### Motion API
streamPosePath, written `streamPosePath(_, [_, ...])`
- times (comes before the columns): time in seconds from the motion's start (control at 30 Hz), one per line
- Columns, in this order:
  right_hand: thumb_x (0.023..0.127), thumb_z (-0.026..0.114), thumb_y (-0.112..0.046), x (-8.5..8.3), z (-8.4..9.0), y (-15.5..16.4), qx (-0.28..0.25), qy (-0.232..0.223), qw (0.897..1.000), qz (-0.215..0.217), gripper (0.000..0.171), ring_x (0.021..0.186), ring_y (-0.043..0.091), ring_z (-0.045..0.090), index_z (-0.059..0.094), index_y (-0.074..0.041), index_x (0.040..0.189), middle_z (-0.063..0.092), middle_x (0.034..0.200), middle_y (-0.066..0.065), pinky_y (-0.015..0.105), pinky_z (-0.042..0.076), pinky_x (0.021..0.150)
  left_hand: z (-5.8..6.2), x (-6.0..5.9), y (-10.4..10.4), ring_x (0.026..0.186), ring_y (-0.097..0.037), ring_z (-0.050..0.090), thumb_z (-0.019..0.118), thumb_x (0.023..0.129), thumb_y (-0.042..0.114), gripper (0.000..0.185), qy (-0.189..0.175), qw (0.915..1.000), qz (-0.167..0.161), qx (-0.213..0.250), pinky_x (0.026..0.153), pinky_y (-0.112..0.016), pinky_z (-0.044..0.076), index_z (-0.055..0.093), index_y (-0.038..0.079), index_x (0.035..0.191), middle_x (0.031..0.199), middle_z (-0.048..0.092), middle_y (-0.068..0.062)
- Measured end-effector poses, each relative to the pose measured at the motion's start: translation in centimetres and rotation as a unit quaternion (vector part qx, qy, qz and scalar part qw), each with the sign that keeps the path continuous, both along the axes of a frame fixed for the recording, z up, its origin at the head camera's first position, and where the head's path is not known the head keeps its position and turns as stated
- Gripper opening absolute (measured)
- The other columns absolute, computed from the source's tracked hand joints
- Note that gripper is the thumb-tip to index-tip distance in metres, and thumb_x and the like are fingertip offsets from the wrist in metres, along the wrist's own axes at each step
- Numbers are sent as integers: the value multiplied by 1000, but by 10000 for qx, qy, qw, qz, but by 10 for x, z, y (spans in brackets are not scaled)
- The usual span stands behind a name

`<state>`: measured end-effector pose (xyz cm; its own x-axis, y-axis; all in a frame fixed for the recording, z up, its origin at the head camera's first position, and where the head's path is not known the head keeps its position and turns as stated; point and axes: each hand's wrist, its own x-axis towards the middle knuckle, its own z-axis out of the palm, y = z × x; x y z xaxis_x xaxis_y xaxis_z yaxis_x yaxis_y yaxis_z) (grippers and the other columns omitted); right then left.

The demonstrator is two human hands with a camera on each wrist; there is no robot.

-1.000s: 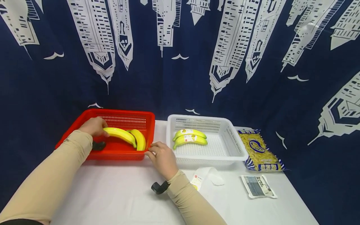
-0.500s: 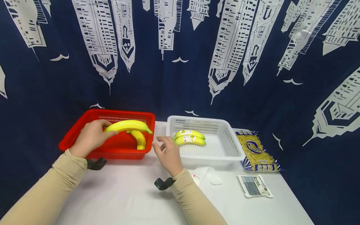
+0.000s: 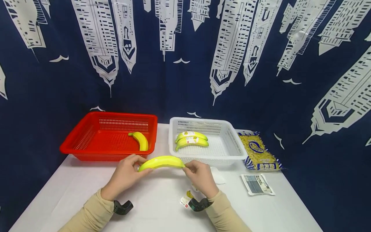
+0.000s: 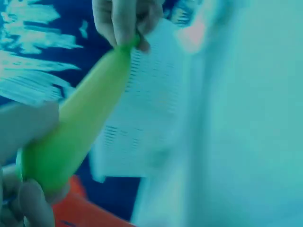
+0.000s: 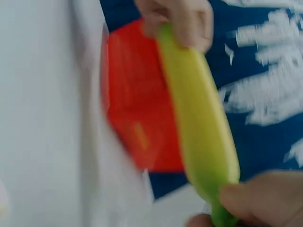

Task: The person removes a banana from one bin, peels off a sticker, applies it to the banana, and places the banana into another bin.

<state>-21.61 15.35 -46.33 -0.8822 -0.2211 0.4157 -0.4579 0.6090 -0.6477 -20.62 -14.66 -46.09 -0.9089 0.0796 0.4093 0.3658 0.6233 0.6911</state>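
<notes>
The left hand (image 3: 123,175) grips one end of a banana (image 3: 161,162); the right hand (image 3: 201,177) pinches the other end. The banana is held level above the tabletop (image 3: 150,206), in front of the red basket (image 3: 87,149) and the white basket (image 3: 232,151). The red basket contains one banana, the white basket two. Two packets lie to the right of the white basket.

I can read no text here: the stickers on the bananas (image 3: 191,140) in my white basket (image 3: 232,151) and the print on the packets (image 3: 257,184) are too small.
</notes>
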Motion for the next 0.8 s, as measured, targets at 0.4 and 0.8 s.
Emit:
streamPosePath(0.4, [89,80,-15,9,-37,16,-24,-1404,9870,785,10,57,6,63,73,-8,91,71,76,-4,23,54,50,-50,-14,-3,81,-11,57,91,75,44,29,-947,9931,-532,-430,72,-27,47,74,28,93,87,67,13])
streamPosePath(0.8, [87,82,-16,7,-42,15,15,-1432,9863,823,12,56,6,64,73,-9,89,72,75,-4,23,54,50,-51,-12,-2,81,-12,55,90,76,44,30,-1059,9917,-508,-527,70,-26,46,73,30,97,90,66,13])
